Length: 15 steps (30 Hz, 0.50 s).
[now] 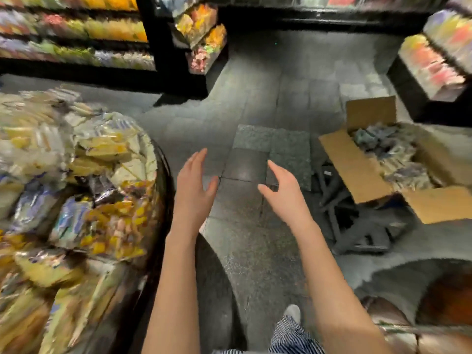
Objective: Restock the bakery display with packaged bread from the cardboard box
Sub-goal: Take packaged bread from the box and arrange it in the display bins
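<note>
View from a head-worn camera, looking down a dim shop aisle; the picture is smeared, so fine detail is lost. On the left stands a round, dark-rimmed bakery display bin (164,190), heaped nearly to its edge with clear and yellow plastic packets of bread (84,159). On the right, well apart from the bin, an open brown cardboard box (357,169) rests on a dark grey low stand (357,226), its flaps folded outward. Inside lie bluish-grey wrapped packets (398,154), filling much of the box. Between bin and box, over grey floor tiles (255,98), the person's two bare arms reach forward. The left hand (194,185) is spread, fingers straight, holding nothing. The right hand (281,190) is also empty, fingers loosely parted and angled toward the box. Neither hand touches box or display. Blue-and-white striped trousers (291,335) show at the bottom edge. Black shelves of colourful goods (76,29) line the back. The restocking looks partly done: the display seems well stocked, yet plenty of packets remain in the box, so more trips are likely needed, beginning with a reach into the box.
</note>
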Available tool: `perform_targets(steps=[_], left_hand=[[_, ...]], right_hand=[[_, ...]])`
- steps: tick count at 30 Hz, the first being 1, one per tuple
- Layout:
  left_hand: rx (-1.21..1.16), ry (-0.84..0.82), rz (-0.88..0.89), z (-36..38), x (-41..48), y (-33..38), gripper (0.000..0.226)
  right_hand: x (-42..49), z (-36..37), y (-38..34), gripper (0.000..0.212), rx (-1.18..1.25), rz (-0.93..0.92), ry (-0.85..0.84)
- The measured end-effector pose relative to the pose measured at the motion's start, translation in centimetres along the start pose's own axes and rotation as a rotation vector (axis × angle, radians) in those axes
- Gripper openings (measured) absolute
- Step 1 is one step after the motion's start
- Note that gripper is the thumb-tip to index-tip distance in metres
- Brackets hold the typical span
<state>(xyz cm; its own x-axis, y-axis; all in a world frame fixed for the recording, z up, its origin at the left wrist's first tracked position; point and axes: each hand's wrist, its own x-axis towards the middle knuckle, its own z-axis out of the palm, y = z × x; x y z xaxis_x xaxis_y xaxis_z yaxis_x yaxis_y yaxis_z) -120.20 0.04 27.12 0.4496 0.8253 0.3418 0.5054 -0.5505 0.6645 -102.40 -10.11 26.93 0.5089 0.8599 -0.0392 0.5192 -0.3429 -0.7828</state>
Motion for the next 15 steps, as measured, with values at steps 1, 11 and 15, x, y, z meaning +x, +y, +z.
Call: perform_targets(steps=[1, 11, 15], left_hand=[[0.004, -0.028, 0.023, 2.3, 1.7, 1.6, 0.060], [-0.074, -0.368, 0.228, 24.9, 12.9, 17.6, 0.059], [-0.081, -0.487, 0.261, 31.4, 16.1, 20.8, 0.059]], right_hand=[[1.3, -2.0, 1.6, 0.065, 0.003, 0.018, 0.026], [8.9, -22.3, 16.8, 0.060, 0.084, 0.266, 0.326], [10.0, -26.0, 22.7, 0.059, 0.130, 0.395, 0.422]])
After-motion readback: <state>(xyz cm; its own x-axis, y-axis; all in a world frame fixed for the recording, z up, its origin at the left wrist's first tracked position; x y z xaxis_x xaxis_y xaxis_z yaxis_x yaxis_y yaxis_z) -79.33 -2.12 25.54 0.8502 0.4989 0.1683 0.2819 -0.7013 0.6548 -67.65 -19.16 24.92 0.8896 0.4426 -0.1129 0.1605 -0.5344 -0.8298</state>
